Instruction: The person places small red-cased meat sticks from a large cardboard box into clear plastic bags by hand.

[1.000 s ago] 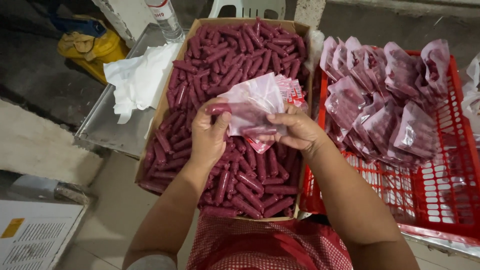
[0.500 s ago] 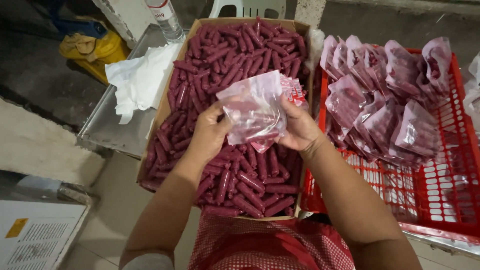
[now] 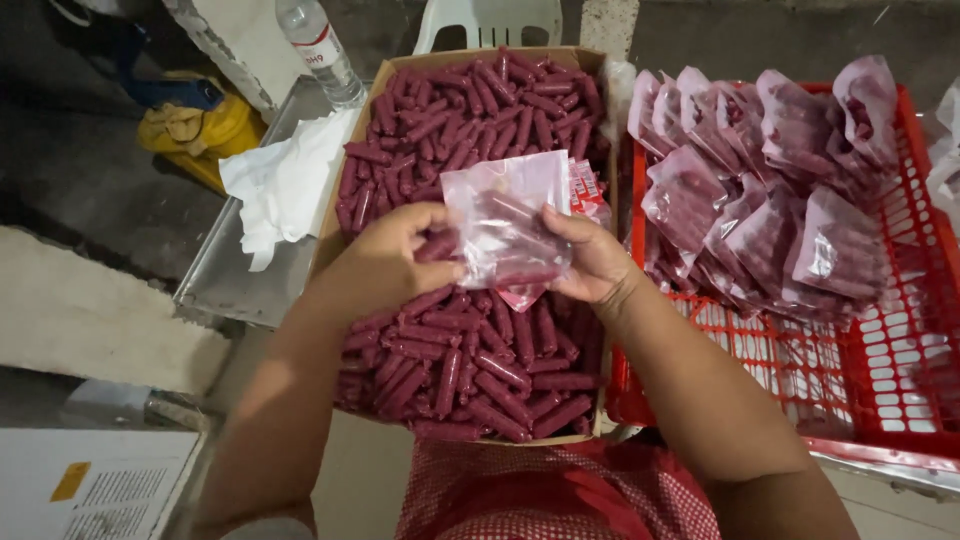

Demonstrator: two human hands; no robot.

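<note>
Both grips pinch the clear plastic bag (image 3: 507, 225) mid-frame: left hand (image 3: 395, 255), right hand (image 3: 590, 262). Thin, floppy, probably slippery; best held by its edges over the sausages (image 3: 470, 360).

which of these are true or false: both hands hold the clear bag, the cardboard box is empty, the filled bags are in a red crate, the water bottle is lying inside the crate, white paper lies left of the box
1. Both hands hold the clear plastic bag. True: the left hand grips its left edge and the right hand its right edge, above the box.
2. The cardboard box is empty. False: it is full of dark red sausages.
3. The filled bags sit in a red crate. True.
4. The water bottle lies inside the crate. False: it stands on the metal tray, left of the box.
5. Crumpled white paper lies left of the box. True.
</note>
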